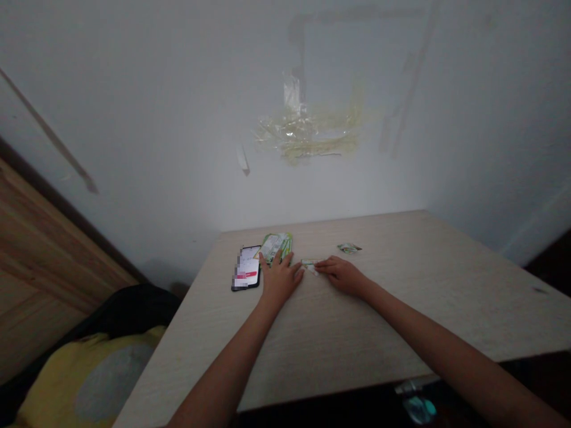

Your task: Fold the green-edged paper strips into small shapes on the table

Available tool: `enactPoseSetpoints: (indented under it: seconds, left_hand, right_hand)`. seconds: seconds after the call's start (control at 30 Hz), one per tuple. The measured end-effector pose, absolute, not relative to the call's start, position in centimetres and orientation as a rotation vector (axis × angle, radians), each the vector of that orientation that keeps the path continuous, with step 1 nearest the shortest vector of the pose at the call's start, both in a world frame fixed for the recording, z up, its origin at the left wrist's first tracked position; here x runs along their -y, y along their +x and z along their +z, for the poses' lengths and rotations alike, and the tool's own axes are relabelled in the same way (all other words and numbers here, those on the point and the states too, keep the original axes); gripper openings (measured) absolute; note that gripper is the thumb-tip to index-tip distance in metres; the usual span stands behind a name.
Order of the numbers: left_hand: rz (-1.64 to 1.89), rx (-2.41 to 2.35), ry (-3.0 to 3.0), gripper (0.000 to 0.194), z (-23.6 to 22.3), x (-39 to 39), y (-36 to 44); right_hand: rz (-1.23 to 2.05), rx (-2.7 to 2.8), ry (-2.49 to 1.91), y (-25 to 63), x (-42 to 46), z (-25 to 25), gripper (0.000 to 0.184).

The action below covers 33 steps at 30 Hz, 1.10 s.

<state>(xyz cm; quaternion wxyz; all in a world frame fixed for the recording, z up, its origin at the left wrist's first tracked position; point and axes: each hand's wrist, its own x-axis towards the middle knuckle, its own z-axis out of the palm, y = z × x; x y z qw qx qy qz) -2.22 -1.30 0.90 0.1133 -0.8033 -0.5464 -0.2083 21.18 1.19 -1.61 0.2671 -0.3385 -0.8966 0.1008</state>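
Observation:
A small printed strip (308,262), white and green, lies on the table between my two hands. My left hand (279,278) has its fingers spread, with thumb and index finger at the strip's left end. The other fingertips reach the lower edge of a green and white printed packet (276,245), partly covered by them. At the strip's right end is my right hand (342,276), its fingers drawn together and pressing on it. Whether the strip is folded is too small to tell. Farther right lies a small crumpled green printed piece (349,248), apart from both hands.
A phone (247,268) with a lit screen lies left of my left hand. The pale wooden table (357,351) meets a wall (187,119) bearing old tape. A yellow and grey cushion (93,380) is at lower left; a clear bottle (419,409) sits below the front edge.

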Motion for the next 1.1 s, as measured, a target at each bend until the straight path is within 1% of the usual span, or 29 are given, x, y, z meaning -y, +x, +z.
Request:
enactPoseSetpoints:
  seconds: [0.17,0.33,0.5,0.7,0.87,1.1]
  left_hand:
    - [-0.600,1.569,-2.350,0.030,0.4,1.4,-2.2]
    - [-0.598,1.592,-2.351,0.033,0.0,1.6,-2.4]
    - [-0.616,1.557,-2.422,0.030,-0.1,1.8,-2.4]
    - [-0.638,1.455,-2.588,0.030,-0.3,2.0,-2.3]
    - [-0.679,1.511,-2.551,0.030,-0.4,1.8,-2.3]
    - [-0.644,1.590,-2.464,0.031,-0.3,1.5,-2.1]
  right_hand:
    - [0.268,2.409,-0.923,21.1,-1.1,-1.6,0.044]
    - [0.285,2.409,-0.923,21.2,-1.1,-1.5,0.047]
    - [0.334,2.400,-0.894,21.4,-1.2,-1.3,0.049]
    - [0.334,2.387,-0.878,21.4,-1.5,-1.7,0.045]
    - [0.340,2.380,-0.889,21.5,-1.6,-1.8,0.044]
    - [0.346,2.392,-0.882,21.4,-1.6,-1.6,0.045]
